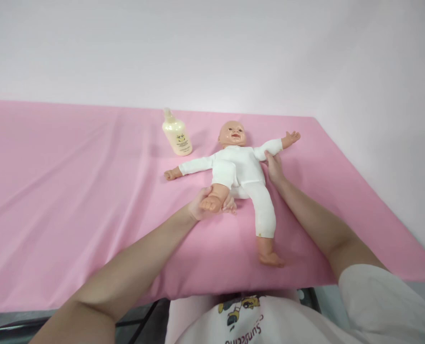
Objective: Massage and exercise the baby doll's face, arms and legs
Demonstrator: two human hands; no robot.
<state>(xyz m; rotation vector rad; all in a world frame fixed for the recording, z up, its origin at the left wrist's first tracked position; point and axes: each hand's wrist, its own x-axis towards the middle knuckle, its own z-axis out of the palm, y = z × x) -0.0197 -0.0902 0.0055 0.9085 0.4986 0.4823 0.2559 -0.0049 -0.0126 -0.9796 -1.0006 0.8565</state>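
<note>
Doll's foot point(212, 203) hides left hand's point(200, 206) fingers.

Doll point(239, 167) supine on table point(72, 191); bottle point(177, 135) behind-left, near head.

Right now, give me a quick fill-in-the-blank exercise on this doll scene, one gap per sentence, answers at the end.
1. The doll lies face up on a cloth coloured ____.
2. The left hand holds the doll's bent leg at the ____.
3. The right hand touches the doll's side, just under one ____.
4. Beside the doll's head stands a cream ____.

Missing words: pink; foot; arm; bottle.
</note>
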